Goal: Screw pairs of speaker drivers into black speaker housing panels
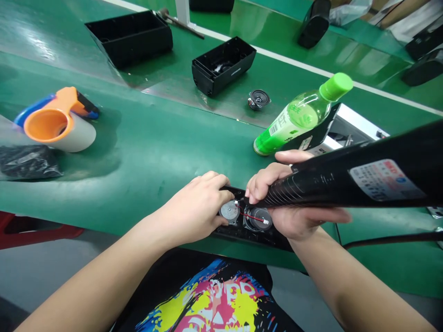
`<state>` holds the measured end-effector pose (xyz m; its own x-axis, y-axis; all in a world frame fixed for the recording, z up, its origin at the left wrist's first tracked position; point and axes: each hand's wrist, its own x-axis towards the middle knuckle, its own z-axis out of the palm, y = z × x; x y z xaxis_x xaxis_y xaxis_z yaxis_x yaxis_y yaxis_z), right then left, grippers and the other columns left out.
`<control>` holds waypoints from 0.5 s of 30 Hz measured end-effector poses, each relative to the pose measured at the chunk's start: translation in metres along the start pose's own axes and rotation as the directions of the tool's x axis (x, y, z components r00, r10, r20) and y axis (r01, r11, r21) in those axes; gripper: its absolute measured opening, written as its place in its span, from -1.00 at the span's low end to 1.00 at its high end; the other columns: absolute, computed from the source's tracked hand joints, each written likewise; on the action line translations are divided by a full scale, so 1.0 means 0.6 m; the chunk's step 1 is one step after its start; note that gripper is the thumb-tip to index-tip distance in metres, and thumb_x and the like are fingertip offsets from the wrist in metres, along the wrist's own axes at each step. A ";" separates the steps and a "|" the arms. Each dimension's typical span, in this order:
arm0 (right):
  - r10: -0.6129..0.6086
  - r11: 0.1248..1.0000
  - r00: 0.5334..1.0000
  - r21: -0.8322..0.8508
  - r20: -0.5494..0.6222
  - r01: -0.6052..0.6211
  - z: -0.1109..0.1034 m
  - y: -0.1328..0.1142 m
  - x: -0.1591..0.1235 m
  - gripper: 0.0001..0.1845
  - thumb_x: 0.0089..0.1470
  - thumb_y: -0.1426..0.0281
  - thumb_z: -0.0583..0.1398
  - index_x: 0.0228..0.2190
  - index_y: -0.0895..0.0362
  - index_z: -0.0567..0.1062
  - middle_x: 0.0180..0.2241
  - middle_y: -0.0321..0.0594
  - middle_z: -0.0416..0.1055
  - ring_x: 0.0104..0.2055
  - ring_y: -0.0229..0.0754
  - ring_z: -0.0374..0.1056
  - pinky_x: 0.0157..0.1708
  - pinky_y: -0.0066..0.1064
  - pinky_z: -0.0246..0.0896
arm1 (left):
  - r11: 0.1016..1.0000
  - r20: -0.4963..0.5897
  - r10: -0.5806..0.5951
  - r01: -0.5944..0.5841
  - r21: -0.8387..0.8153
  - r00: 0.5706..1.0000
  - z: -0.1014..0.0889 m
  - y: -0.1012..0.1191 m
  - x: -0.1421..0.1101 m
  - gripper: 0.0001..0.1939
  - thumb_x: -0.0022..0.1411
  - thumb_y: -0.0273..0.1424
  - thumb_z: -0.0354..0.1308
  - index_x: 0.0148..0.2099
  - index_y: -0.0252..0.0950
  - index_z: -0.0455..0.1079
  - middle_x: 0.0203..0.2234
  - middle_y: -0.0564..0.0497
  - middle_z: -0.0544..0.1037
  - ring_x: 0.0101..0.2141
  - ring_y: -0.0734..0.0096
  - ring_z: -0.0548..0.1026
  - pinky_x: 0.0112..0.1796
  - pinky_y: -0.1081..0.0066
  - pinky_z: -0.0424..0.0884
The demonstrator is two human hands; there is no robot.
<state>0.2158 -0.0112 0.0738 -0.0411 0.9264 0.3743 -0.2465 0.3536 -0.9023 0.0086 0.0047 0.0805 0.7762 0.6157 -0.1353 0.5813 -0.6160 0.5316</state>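
Observation:
My right hand is wrapped round a black electric screwdriver, a long tilted body with a white label; its tip points down and is hidden. Below it a black panel lies near the table's front edge. Two round speaker drivers sit in the panel. My left hand grips the left speaker driver, fingertips on its far side and thumb on its near side. Beside it is the right speaker driver, with a thin red wire and a white connector across it.
Behind stand a green-capped bottle, a loose speaker driver and two open black housings, a small one and a large one. An orange-and-white tape dispenser and a bag of dark small parts lie left. A black cable runs right.

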 end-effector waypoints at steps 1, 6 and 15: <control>0.003 1.000 1.000 0.003 0.005 -0.003 -0.001 0.002 0.000 -0.24 0.08 -0.40 0.28 0.06 -0.16 0.59 -0.48 -0.37 0.53 -0.57 -0.13 0.37 -0.49 -0.19 0.32 | 1.000 0.002 0.000 0.000 0.000 1.000 0.000 0.000 0.000 -0.68 0.34 -0.35 0.46 0.11 -0.26 0.62 0.07 -0.16 0.54 0.14 -0.06 0.48 0.17 -0.02 0.50; -0.023 1.000 0.999 0.004 0.049 0.023 -0.009 0.011 -0.008 -0.23 0.08 -0.41 0.27 0.07 -0.16 0.58 -0.46 -0.37 0.51 -0.53 -0.14 0.39 -0.44 -0.19 0.37 | 1.000 0.016 -0.007 0.007 0.006 1.000 0.000 -0.001 0.002 -0.70 0.34 -0.33 0.46 0.08 -0.25 0.62 0.06 -0.15 0.54 0.14 -0.05 0.48 0.18 -0.01 0.49; -0.039 0.999 0.998 -0.012 0.047 0.039 0.000 0.015 -0.013 -0.29 0.20 -0.29 0.28 0.10 -0.04 0.53 -0.35 -0.31 0.56 -0.38 -0.14 0.51 -0.26 -0.18 0.54 | 1.000 0.019 -0.015 0.015 0.023 1.000 0.001 -0.001 0.000 -0.68 0.32 -0.36 0.47 0.08 -0.27 0.59 0.04 -0.15 0.53 0.11 -0.07 0.48 0.13 -0.04 0.51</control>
<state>0.2137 -0.0152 0.0631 -0.0767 0.9050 0.4184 -0.2367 0.3911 -0.8894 0.0085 0.0048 0.0800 0.7717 0.6158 -0.1592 0.5982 -0.6177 0.5104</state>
